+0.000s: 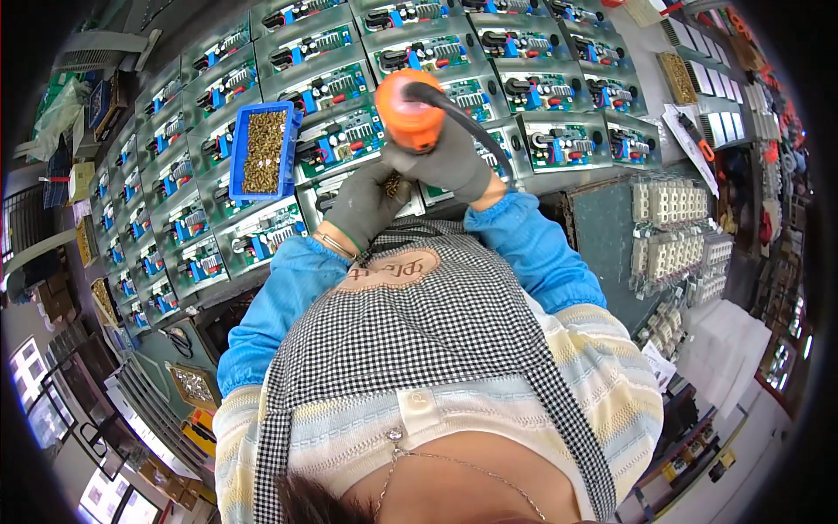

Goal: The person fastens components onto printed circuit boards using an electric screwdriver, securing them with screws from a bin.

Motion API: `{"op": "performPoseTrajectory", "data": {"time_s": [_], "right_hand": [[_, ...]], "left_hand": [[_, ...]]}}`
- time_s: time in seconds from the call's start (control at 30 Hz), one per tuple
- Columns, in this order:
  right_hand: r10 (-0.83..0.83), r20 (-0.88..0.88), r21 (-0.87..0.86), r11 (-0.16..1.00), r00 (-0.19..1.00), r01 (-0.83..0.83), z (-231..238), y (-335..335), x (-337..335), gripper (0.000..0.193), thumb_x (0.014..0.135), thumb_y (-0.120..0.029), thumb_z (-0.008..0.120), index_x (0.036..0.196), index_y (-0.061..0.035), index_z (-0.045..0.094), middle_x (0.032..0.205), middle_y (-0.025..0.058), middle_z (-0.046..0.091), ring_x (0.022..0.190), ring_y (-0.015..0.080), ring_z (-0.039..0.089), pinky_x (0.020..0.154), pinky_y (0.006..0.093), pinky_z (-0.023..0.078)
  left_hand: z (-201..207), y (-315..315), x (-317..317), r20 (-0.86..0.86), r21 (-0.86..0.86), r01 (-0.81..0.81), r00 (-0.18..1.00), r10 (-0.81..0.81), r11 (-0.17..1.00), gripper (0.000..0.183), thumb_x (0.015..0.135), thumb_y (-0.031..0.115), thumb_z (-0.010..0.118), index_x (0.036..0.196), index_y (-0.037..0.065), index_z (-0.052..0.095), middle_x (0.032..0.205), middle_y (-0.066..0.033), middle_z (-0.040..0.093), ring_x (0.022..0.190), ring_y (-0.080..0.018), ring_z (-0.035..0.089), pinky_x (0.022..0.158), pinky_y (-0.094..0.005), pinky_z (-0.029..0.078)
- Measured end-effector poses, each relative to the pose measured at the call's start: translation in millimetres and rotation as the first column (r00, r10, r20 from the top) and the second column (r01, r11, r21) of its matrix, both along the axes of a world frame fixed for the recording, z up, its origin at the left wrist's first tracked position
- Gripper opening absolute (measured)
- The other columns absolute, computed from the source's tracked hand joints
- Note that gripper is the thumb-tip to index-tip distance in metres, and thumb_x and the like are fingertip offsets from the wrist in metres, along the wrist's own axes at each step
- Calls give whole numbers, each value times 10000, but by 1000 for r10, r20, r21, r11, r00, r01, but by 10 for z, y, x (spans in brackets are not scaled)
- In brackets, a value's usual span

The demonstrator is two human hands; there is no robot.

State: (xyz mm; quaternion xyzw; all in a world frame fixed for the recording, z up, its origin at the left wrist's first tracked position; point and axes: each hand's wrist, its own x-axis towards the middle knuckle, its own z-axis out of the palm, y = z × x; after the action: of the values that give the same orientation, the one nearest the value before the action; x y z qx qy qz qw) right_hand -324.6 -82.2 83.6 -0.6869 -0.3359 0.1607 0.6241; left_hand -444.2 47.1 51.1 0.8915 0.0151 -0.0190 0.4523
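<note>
My right hand [456, 163], in a grey glove, is wrapped round an orange electric screwdriver [408, 122] held upright, its black cable curving away to the right. The tool's tip is hidden beneath the hand. Close by on the left, my grey-gloved left hand [360, 208] is closed round several small brass-coloured screws [393, 184], some showing at the fingers. Both hands are over the nearest row of metal trays with green circuit boards [336, 147]. A blue bin [236, 153] full of similar screws stands left of my hands, on top of the trays.
Rows of further metal trays with boards [310, 54] cover the bench. At right, cream-coloured plastic parts [670, 205] are stacked on a dark green surface. A white sheet with an orange-handled tool [706, 150] lies at the far right, near a box of small parts [676, 77].
</note>
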Motion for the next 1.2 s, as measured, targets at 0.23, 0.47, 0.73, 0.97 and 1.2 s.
{"op": "performPoseTrajectory", "data": {"time_s": [0.23, 0.47, 0.73, 0.97, 1.2], "right_hand": [[9, -164, 127, 992, 986, 12, 177, -23, 74, 247, 733, -48, 746, 959, -35, 649, 835, 23, 662, 761, 112, 634, 694, 280, 516], [45, -229, 276, 961, 972, 21, 307, -260, 326, 399, 746, -65, 698, 1127, 4, 600, 851, 69, 637, 758, 155, 616, 712, 321, 528], [4, -276, 689, 698, 961, 195, 442, -374, 253, 722, 837, -102, 655, 1452, -37, 282, 885, 91, 655, 795, 234, 670, 777, 444, 585], [-162, -353, 581, 734, 921, 352, 484, -379, 108, 695, 885, -164, 624, 1457, -25, 254, 892, 99, 640, 797, 222, 640, 810, 489, 556], [-271, -356, 552, 711, 894, 436, 403, -430, 40, 709, 883, -159, 615, 1467, -26, 236, 891, 103, 639, 795, 225, 639, 808, 489, 556]], "left_hand": [[-405, 23, -11, -396, -909, -401, 916, 60, 115, 216, 934, 24, 545, 1135, -46, 582, 1056, -99, 641, 924, -166, 633, 750, -264, 545], [-288, -37, 18, -721, -666, -685, 693, 17, -296, 264, 1009, 242, 545, 1129, 9, 576, 1005, -80, 611, 868, -183, 599, 762, -252, 536], [-195, -126, 102, -658, -735, -658, 750, -63, -165, 296, 1020, 337, 524, 1072, 53, 587, 926, -32, 578, 796, -136, 544, 652, -233, 453], [-224, -109, 87, -652, -724, -655, 752, -96, -219, 304, 1000, 345, 568, 1077, 51, 580, 912, -24, 580, 766, -119, 538, 641, -218, 456], [-131, -173, 99, -732, -667, -724, 681, -25, -176, 329, 1006, 338, 555, 1136, 37, 579, 978, -51, 620, 797, -119, 564, 613, -196, 472]]}}
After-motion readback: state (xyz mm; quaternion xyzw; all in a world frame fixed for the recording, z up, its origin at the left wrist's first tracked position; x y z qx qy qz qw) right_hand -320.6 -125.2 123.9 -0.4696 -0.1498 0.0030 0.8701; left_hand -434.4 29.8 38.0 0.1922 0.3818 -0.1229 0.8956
